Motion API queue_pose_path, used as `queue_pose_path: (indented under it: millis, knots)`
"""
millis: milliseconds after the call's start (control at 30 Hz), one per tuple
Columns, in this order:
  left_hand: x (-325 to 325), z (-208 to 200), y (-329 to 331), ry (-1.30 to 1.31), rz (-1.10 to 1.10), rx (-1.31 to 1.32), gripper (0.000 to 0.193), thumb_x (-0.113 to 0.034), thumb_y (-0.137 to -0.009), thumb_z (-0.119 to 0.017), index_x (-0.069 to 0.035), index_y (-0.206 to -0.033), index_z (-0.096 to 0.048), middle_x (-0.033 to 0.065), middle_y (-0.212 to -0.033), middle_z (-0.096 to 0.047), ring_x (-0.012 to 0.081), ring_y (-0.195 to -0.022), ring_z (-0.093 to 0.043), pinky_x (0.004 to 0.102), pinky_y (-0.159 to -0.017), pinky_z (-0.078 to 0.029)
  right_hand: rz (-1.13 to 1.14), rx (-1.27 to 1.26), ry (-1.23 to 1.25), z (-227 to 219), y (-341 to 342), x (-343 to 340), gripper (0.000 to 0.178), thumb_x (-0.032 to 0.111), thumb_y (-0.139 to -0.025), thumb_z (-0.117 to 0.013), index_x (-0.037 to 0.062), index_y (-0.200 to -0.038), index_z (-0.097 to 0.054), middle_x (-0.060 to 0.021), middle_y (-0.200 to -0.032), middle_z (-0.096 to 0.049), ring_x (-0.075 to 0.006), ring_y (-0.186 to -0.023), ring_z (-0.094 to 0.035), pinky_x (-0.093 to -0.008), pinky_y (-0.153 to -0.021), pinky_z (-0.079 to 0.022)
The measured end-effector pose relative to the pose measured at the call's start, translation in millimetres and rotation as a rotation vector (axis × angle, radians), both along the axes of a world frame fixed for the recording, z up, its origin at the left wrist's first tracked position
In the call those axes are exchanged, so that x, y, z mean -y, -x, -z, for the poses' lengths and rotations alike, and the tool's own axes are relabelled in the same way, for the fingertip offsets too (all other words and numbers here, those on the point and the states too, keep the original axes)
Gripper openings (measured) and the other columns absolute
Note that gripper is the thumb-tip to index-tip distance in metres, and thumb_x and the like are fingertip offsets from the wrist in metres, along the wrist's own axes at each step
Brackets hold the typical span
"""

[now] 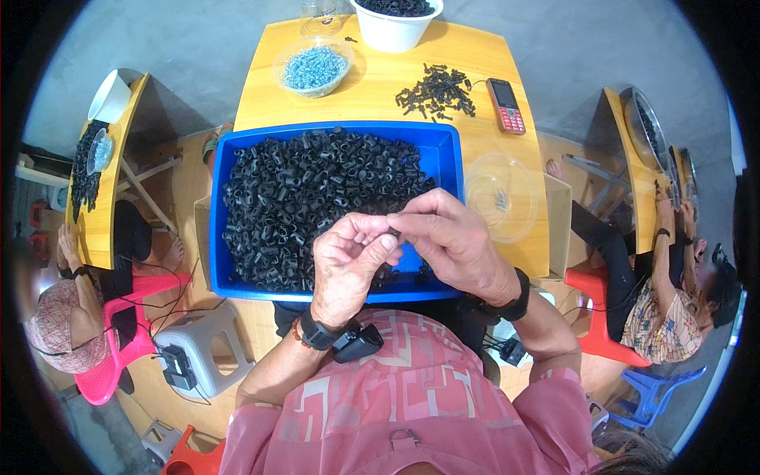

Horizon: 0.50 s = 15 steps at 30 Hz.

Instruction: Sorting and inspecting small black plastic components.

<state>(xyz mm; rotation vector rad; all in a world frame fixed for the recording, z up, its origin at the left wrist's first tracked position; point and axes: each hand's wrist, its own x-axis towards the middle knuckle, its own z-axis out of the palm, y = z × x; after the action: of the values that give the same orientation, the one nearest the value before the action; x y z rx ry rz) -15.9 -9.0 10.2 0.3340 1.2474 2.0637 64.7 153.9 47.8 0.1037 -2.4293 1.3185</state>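
My left hand [347, 257] and my right hand [453, 241] meet over the near side of a blue tray [453, 166]. Between the closed fingertips of both hands is a small black plastic part [393, 232], mostly hidden by the fingers. Loose black plastic parts [309, 190], short and hollow-looking, fill most of the tray beneath. Beyond the tray on the yellow table [269, 79] stands a clear bowl of small bluish pieces [315, 70]. A loose pile of slim black parts [437, 93] lies to its right.
A white tub [393, 33] of black parts stands at the far edge. At the right are a red keypad phone [507, 107] and a shallow clear dish [500, 226] with a few tiny pieces. People sit at side tables left and right, near a pink chair [119, 348] and a grey stool [202, 356].
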Motion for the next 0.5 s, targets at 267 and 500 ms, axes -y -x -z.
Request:
queue_pose_path:
  millis: [267, 500]
  knots:
    - [0, 3, 0, -0.019, 0.014, -0.031, 0.015, -0.006, -0.090, -0.069, 0.001, -0.102, -0.063, 0.0092, -0.089, -0.068, 0.0139, -0.072, -0.064, 0.0272, -0.069, -0.054, 0.004, -0.038, 0.125, 3, -1, 0, 0.021, -0.005, -0.086, -0.064, 0.0015, -0.106, -0.068, -0.0097, -0.090, -0.064, -0.0211, -0.081, -0.065, -0.0298, -0.068, -0.052]
    - [2, 0, -1, -0.116, -0.163, -0.073, 0.023, -0.009, -0.093, -0.066, 0.000, -0.113, -0.059, 0.0101, -0.097, -0.066, 0.0142, -0.078, -0.063, 0.0271, -0.070, -0.053, 0.207, 0.053, -0.021, -8, 5, -34, 0.012, 0.000, -0.086, -0.066, 0.0024, -0.098, -0.068, -0.0118, -0.082, -0.064, -0.0242, -0.074, -0.064, -0.0322, -0.065, -0.050]
